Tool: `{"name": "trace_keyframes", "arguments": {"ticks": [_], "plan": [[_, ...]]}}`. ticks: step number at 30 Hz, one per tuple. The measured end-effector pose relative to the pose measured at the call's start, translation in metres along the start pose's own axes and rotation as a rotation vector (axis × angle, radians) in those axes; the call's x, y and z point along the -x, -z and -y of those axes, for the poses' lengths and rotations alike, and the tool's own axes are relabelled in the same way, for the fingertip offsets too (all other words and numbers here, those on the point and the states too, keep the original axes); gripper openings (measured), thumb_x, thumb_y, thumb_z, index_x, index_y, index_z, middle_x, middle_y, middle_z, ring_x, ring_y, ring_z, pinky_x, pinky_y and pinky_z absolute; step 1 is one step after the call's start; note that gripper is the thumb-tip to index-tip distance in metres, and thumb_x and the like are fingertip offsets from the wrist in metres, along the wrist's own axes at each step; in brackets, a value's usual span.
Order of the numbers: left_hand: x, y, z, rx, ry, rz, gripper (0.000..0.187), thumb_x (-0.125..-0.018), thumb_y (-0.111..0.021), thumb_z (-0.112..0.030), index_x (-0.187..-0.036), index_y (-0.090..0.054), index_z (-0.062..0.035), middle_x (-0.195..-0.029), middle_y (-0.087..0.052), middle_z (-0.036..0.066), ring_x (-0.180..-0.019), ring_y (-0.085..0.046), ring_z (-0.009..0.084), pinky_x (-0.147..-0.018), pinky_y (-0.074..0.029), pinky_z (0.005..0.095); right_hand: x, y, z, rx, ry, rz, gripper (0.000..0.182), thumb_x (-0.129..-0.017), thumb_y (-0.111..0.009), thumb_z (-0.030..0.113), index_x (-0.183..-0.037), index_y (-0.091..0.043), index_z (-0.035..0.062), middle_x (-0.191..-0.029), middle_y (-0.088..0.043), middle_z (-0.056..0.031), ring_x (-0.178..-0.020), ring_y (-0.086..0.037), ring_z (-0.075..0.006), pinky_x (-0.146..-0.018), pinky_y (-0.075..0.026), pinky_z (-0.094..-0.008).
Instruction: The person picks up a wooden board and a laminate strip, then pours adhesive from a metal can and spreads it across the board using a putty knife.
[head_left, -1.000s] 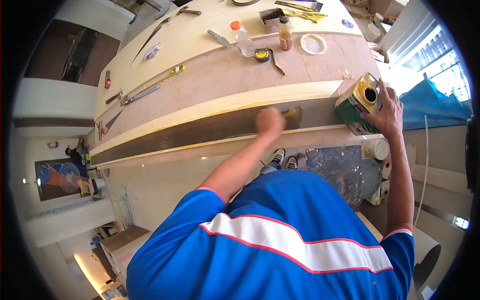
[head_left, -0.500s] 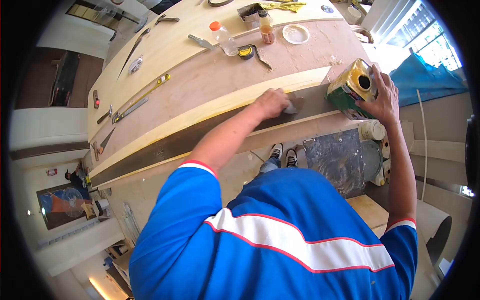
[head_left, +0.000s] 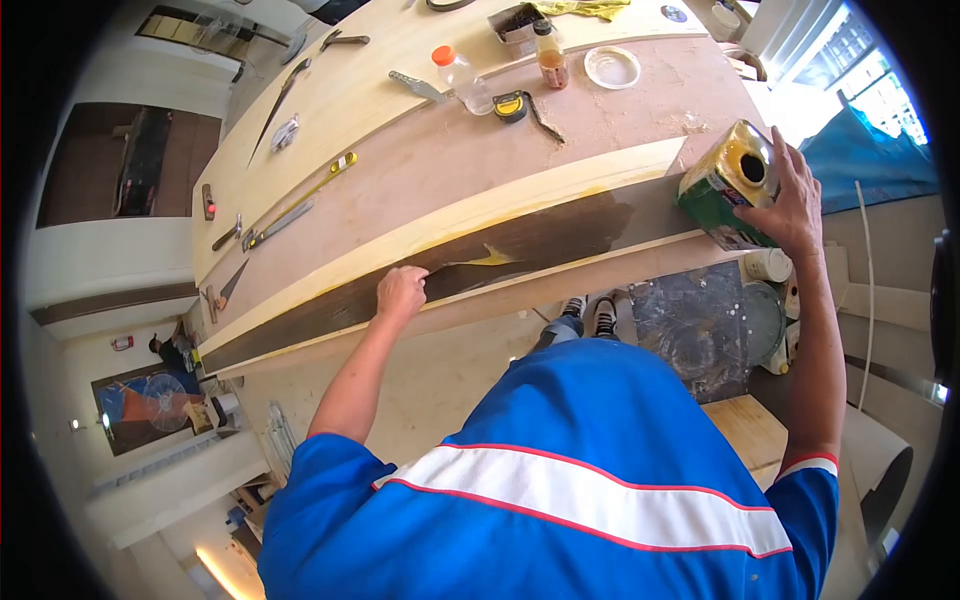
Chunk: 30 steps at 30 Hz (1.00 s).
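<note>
My left hand (head_left: 402, 293) is closed over the near edge of a long dark brown strip (head_left: 370, 290). It pinches a thin flat spreader, mostly hidden by the fingers. Just right of the fingers, a yellow smear of glue (head_left: 490, 256) lies on the strip, and a wet-looking patch spreads beyond it. At the strip's right end is a green and yellow metal can (head_left: 715, 198) with a round dark opening in its stained top. My right hand (head_left: 795, 205) grips the can from its right side, thumb toward me and fingers along the far side.
On the board behind the strip are a tape measure (head_left: 511, 106), a clear bottle with orange cap (head_left: 462, 82), a small brown bottle (head_left: 551, 60) and a white lid (head_left: 612, 68). Hammers and saws lie at the left. Another person (head_left: 172, 352) is far off at left.
My left hand has swept left along the strip, away from the can. A yellow smear now shows to its right. My right hand stays on the can; the view has shifted slightly.
</note>
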<state>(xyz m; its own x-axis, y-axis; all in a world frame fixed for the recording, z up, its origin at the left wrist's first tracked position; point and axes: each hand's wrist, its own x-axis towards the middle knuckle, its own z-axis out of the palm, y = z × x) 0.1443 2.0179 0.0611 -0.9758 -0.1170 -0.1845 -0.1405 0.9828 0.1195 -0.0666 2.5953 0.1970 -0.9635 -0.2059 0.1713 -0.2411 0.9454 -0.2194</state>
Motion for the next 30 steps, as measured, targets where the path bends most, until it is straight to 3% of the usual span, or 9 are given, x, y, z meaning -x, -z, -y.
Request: {"name": "trace_keyframes", "arguments": {"ticks": [6, 12, 15, 19, 22, 24, 26, 28, 30], "plan": [[-0.024, -0.035, -0.077, 0.044, 0.5, -0.015, 0.013, -0.07, -0.064, -0.014, -0.074, -0.07, -0.0035, -0.081, -0.07, 0.023, -0.078, -0.069, 0.0402, -0.071, -0.055, 0.0497, -0.002, -0.007, -0.006, 0.039, -0.006, 0.028, 0.117, -0.05, -0.083, 0.035, -0.155, -0.033, 0.0162, -0.143, -0.05, -0.0131, -0.133, -0.046, -0.032, -0.109, -0.034, -0.0454], [-0.05, -0.048, -0.214, 0.375, 0.45, -0.098, 0.017, -0.071, -0.063, -0.015, -0.074, -0.07, 0.0006, -0.081, -0.069, 0.027, -0.08, -0.069, 0.0428, -0.075, -0.055, 0.05, -0.001, -0.008, -0.006, 0.052, -0.005, 0.022, 0.116, -0.051, -0.083, 0.035, -0.154, -0.034, 0.016, -0.143, -0.05, -0.013, -0.132, -0.047, -0.0321, -0.11, -0.033, -0.0447], [-0.072, -0.032, -0.228, 0.47, 0.418, -0.027, 0.021, -0.073, -0.062, -0.015, -0.077, -0.071, 0.0041, -0.086, -0.068, 0.031, -0.084, -0.069, 0.044, -0.079, -0.054, 0.0509, 0.001, -0.005, -0.004, 0.041, -0.004, 0.016, 0.115, -0.051, -0.083, 0.035, -0.154, -0.034, 0.016, -0.142, -0.051, -0.0134, -0.131, -0.048, -0.0325, -0.11, -0.033, -0.0447], [-0.073, 0.01, -0.166, 0.273, 0.436, -0.032, 0.021, -0.077, -0.058, -0.014, -0.082, -0.069, 0.0031, -0.085, -0.07, 0.027, -0.08, -0.07, 0.0425, -0.073, -0.056, 0.0501, 0.0, -0.005, -0.009, 0.017, 0.0, 0.011, 0.116, -0.05, -0.082, 0.035, -0.154, -0.034, 0.0159, -0.142, -0.051, -0.0123, -0.13, -0.048, -0.0323, -0.11, -0.033, -0.0449], [-0.064, -0.013, -0.106, 0.124, 0.489, -0.083, 0.016, -0.078, -0.057, -0.009, -0.083, -0.067, 0.0011, -0.086, -0.07, 0.026, -0.082, -0.07, 0.0415, -0.073, -0.055, 0.051, 0.001, -0.002, -0.007, 0.005, -0.031, 0.021, 0.115, -0.05, -0.08, 0.034, -0.154, -0.034, 0.0173, -0.142, -0.051, -0.0119, -0.131, -0.048, -0.0321, -0.111, -0.033, -0.0453], [-0.062, -0.023, -0.119, 0.084, 0.329, -0.032, 0.015, -0.077, -0.057, -0.009, -0.083, -0.068, -0.0011, -0.086, -0.07, 0.024, -0.083, -0.069, 0.0413, -0.076, -0.055, 0.0503, 0.001, -0.005, -0.008, 0.014, -0.024, 0.011, 0.114, -0.051, -0.08, 0.035, -0.154, -0.034, 0.0181, -0.142, -0.051, -0.0116, -0.132, -0.047, -0.032, -0.111, -0.032, -0.0456], [-0.059, -0.046, -0.14, 0.135, -0.119, -0.195, 0.009, -0.074, -0.059, -0.004, -0.08, -0.067, -0.0039, -0.084, -0.067, 0.017, -0.085, -0.065, 0.0382, -0.074, -0.053, 0.0499, 0.001, -0.006, -0.009, 0.031, -0.028, 0.02, 0.113, -0.052, -0.079, 0.035, -0.154, -0.035, 0.0169, -0.141, -0.052, -0.0108, -0.132, -0.047, -0.0316, -0.112, -0.032, -0.0455], [-0.05, -0.025, -0.165, 0.072, -0.343, -0.019, 0.011, -0.072, -0.061, -0.002, -0.081, -0.066, -0.0063, -0.085, -0.064, 0.013, -0.087, -0.062, 0.0346, -0.074, -0.051, 0.0457, 0.0, -0.004, -0.009, 0.018, -0.019, 0.021, 0.112, -0.052, -0.08, 0.035, -0.153, -0.036, 0.0159, -0.141, -0.052, -0.0105, -0.132, -0.047, -0.0317, -0.112, -0.032, -0.0452], [-0.042, -0.015, -0.147, 0.013, -0.493, -0.029, 0.007, -0.075, -0.06, -0.005, -0.081, -0.062, -0.0072, -0.086, -0.061, 0.01, -0.089, -0.059, 0.0312, -0.076, -0.05, 0.0435, -0.002, -0.004, -0.005, 0.023, -0.033, 0.017, 0.112, -0.051, -0.08, 0.035, -0.153, -0.037, 0.015, -0.141, -0.052, -0.0101, -0.133, -0.046, -0.0313, -0.112, -0.032, -0.0449]]}}
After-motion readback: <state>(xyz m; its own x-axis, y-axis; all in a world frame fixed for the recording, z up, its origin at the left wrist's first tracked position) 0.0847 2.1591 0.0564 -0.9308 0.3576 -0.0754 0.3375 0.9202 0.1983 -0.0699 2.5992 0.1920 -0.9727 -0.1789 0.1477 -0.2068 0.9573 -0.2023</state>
